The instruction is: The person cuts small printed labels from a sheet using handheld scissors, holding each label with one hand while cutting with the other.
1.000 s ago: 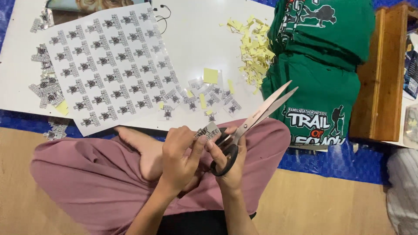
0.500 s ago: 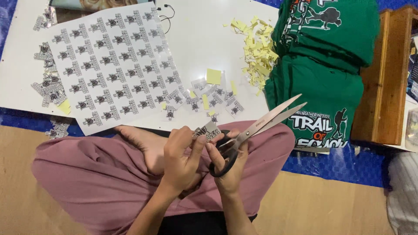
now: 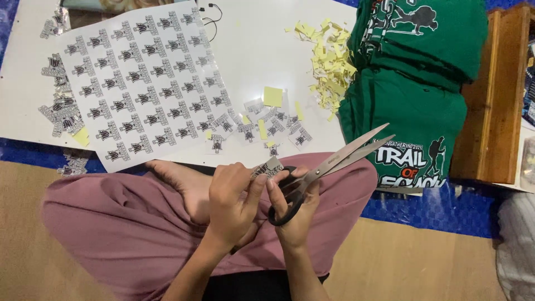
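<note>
Left hand point(image 3: 231, 200) fingers pinch a sticker point(image 3: 268, 167); right hand point(image 3: 295, 214) grips scissors point(image 3: 329, 164), blades apart. Beside the sheet point(image 3: 139, 83), some cutouts point(image 3: 273, 125) lie finished; most of it is uncut.

Scissors point(image 3: 329, 167): bright smooth metal blades, glossy black plastic handles. Small cutout point(image 3: 268, 167): thin paper, slight sheen. Printed sheet point(image 3: 139, 78): glossy paper. Scraps point(image 3: 329, 56): matt yellow paper. Table point(image 3: 262, 44): smooth white, faintly shiny. Folded shirts point(image 3: 412, 111): green matt cloth. Trousers point(image 3: 111, 223): soft pink cloth. Box point(image 3: 496, 100): brown wood. Floor point(image 3: 423, 262): smooth wood-look.
</note>
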